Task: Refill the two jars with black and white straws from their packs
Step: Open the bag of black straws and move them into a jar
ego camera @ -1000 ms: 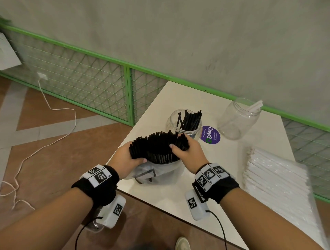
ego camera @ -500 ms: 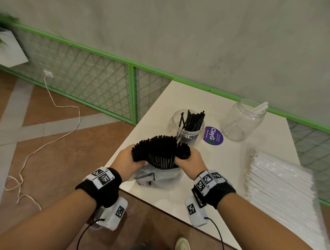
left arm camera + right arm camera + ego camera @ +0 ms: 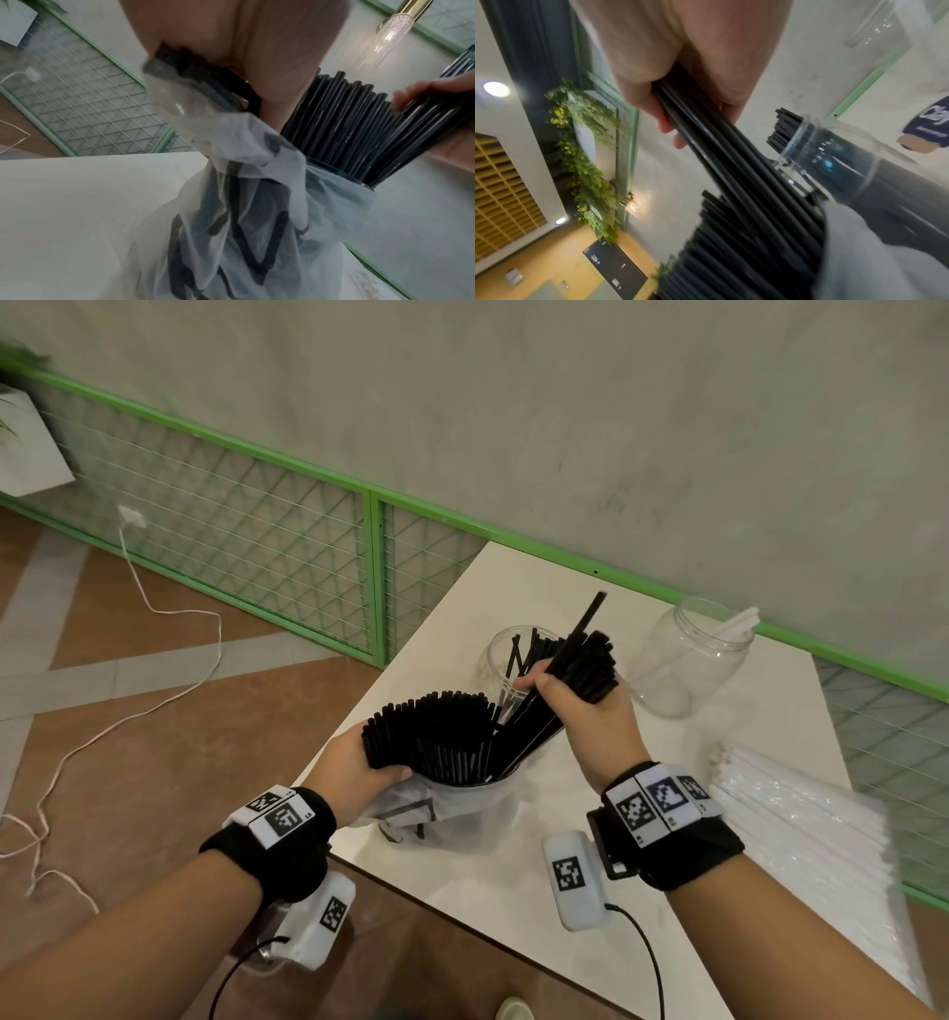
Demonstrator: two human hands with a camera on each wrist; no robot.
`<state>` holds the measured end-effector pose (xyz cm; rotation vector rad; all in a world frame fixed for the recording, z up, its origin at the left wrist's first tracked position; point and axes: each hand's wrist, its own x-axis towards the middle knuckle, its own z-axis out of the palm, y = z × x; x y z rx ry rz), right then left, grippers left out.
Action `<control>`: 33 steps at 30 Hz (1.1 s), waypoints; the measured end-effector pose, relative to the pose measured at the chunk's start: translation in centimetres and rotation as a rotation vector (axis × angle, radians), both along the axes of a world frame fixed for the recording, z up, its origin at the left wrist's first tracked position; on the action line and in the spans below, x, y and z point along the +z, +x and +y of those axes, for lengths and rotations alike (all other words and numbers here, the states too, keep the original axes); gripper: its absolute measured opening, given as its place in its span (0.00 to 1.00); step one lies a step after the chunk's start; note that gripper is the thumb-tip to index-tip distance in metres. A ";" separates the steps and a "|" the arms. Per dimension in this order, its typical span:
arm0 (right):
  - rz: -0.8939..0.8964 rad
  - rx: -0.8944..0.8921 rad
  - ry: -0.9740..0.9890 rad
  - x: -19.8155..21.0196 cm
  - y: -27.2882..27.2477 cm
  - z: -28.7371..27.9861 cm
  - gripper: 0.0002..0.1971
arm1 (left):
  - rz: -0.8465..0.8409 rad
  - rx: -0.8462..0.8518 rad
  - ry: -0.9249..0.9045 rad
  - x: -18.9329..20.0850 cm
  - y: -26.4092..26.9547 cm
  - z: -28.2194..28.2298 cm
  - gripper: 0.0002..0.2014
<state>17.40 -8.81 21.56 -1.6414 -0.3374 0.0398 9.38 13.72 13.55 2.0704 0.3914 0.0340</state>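
While the left hand (image 3: 354, 773) curls its fingers round the black straws' pack (image 3: 452, 809) on the table (image 3: 539, 891), the right hand (image 3: 590, 716) grips a black straw bundle (image 3: 575, 680) at its one o'clock, before the jar (image 3: 506, 660).

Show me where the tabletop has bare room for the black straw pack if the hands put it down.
Bare table lies near its front edge, between the black straw pack and the white straw pack. Another bare patch sits at the far corner behind the black straw jar. It is crowded between that jar and the clear jar, where the right hand works.
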 end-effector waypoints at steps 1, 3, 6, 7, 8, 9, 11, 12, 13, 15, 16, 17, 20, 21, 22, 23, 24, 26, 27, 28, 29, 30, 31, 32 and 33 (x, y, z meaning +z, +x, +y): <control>0.001 -0.005 0.035 0.7 0.1 0.0 0.04 | -0.003 0.001 0.002 0.0 0.0 0.0 0.14; 0.008 0.027 0.110 2.4 0.4 0.0 0.04 | -0.002 -0.001 0.004 0.1 0.0 0.1 0.14; -0.024 0.047 0.185 4.8 1.1 -0.7 0.11 | 0.004 -0.008 0.000 0.1 0.0 0.1 0.14; -0.032 0.040 0.212 5.4 1.5 -1.1 0.11 | 0.007 -0.006 -0.004 0.0 0.1 0.2 0.14; -0.042 0.030 0.231 6.0 1.9 -1.5 0.09 | 0.011 -0.001 -0.009 0.0 0.1 0.2 0.15; -0.053 0.015 0.241 6.6 2.4 -1.9 0.07 | 0.013 0.002 -0.011 -0.1 0.1 0.2 0.16; -0.071 -0.021 0.251 7.4 3.1 -2.4 0.06 | 0.014 0.003 -0.001 -0.1 0.2 0.2 0.16; -0.073 -0.035 0.262 7.7 3.5 -2.5 0.07 | 0.014 0.003 0.002 -0.1 0.2 0.2 0.16; -0.073 -0.044 0.278 8.0 3.7 -2.6 0.08 | 0.013 0.003 0.001 -0.1 0.2 0.2 0.15; -0.090 -0.073 0.311 8.5 4.2 -2.5 0.09 | 0.015 0.009 -0.003 -0.2 0.3 0.2 0.15; -0.107 -0.098 0.325 8.7 4.6 -2.3 0.09 | 0.018 0.015 -0.005 -0.2 0.3 0.3 0.15; -0.126 -0.122 0.333 8.7 5.0 -2.0 0.08 | 0.021 0.020 0.001 -0.3 0.3 0.3 0.16; -0.161 -0.172 0.318 8.4 6.2 -0.8 0.02 | 0.028 0.023 0.023 -0.2 0.4 0.4 0.16; -0.160 -0.177 0.310 8.2 6.6 -0.4 0.02 | 0.028 0.022 0.023 -0.2 0.4 0.4 0.16; -0.161 -0.174 0.300 8.0 6.8 -0.2 0.02 | 0.027 0.020 0.025 -0.2 0.4 0.4 0.16; -0.158 -0.169 0.293 7.9 7.0 0.0 0.01 | 0.030 0.020 0.027 -0.2 0.4 0.4 0.16; -0.152 -0.164 0.291 7.7 7.2 0.2 0.02 | 0.032 0.020 0.029 -0.2 0.4 0.4 0.16; -0.134 -0.150 0.301 7.6 7.4 0.4 0.04 | 0.036 0.027 0.022 -0.3 0.5 0.4 0.17; -0.124 -0.148 0.309 7.7 7.4 0.4 0.04 | 0.036 0.031 0.019 -0.3 0.5 0.4 0.17; -0.113 -0.151 0.326 7.9 7.5 0.3 0.04 | 0.033 0.035 0.019 -0.3 0.6 0.4 0.17; -0.099 -0.157 0.355 8.2 7.6 0.1 0.04 | 0.032 0.041 0.020 -0.4 0.7 0.4 0.17; -0.081 -0.160 0.394 8.7 7.7 -0.2 0.04 | 0.033 0.046 0.018 -0.4 0.7 0.4 0.17; -0.064 -0.159 0.430 9.2 7.8 -0.5 0.03 | 0.035 0.050 0.017 -0.5 0.7 0.5 0.17; -0.049 -0.151 0.453 9.8 7.8 -0.8 0.03 | 0.038 0.049 0.020 -0.6 0.8 0.6 0.17; -0.034 -0.139 0.461 10.2 7.8 -1.0 0.03 | 0.044 0.046 0.024 -0.7 0.8 0.7 0.18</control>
